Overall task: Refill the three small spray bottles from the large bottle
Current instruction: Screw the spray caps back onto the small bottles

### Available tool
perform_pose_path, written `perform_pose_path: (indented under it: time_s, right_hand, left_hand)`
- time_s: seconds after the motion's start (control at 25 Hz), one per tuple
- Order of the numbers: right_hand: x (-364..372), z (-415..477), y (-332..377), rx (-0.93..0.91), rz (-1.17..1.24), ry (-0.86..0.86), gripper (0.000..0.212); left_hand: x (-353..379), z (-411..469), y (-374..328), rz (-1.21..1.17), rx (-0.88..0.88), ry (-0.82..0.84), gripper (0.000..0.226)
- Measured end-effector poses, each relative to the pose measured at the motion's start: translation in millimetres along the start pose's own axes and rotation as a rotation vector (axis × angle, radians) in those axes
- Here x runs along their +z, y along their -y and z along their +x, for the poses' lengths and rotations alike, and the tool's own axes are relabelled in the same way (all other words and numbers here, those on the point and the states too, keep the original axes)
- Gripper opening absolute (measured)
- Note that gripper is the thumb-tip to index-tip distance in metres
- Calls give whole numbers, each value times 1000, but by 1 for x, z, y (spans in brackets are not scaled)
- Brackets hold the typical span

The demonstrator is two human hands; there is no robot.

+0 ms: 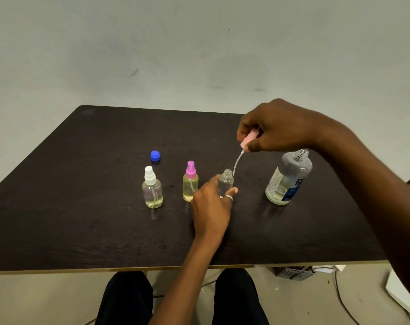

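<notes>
On dark tabletop point(105, 219), left fingers point(232, 191) grip the uncapped bottle point(225, 184); right fingers point(255, 145) pinch its pink sprayer point(248, 138) above.

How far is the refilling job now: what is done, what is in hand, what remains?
Looks done: the white-capped bottle and magenta-capped bottle stand closed with yellowish liquid. In hand: the left hand grips the open third bottle; the right hand holds its pink spray head above. Left: close it, maybe fill it first, and put the blue cap on the large bottle.
</notes>
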State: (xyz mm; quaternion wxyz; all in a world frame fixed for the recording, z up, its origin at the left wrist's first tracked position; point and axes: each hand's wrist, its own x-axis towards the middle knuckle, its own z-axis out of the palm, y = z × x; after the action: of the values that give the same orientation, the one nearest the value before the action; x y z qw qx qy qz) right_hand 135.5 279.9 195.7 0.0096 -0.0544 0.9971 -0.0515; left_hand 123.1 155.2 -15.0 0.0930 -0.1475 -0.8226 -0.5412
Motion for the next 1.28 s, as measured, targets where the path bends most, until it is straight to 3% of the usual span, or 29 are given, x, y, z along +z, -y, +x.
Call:
perform_pose_path:
  time_s: [0.2,0.52,0.88,1.28]
  right_hand:
    - [19,10,5,-32,-3,39,18]
    - [-4,7,5,-17,31,-81,16]
    - [41,17,6,-56,7,56,23]
    - [67,22,7,-96,19,68,20]
  left_hand:
    - [-1,0,1,-5,25,0,38]
    - [-3,-1,-1,12,32,-9,31]
    - [0,1,2,36,14,0,47]
    - [-1,0,2,15,10,7,42]
